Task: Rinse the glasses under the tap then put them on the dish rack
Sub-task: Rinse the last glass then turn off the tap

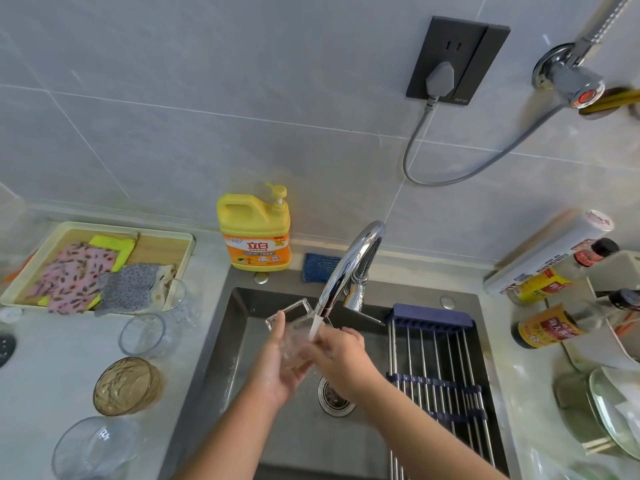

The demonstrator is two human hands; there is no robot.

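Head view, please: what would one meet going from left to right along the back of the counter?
Cream tray of patterned cloths → yellow detergent bottle with pump → blue scrub pad → curved chrome tap → steel roll-up dish rack with blue ends → dark sauce bottles with yellow labels.

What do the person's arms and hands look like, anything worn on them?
The left hand and right hand are ungloved, with no rings, watch or bracelet visible. Both arms are bare down to the frame's bottom edge; no sleeve shows.

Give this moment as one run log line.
step: rinse | left hand: holds glass | right hand: holds glass | tap: running onto glass | dish rack: no glass
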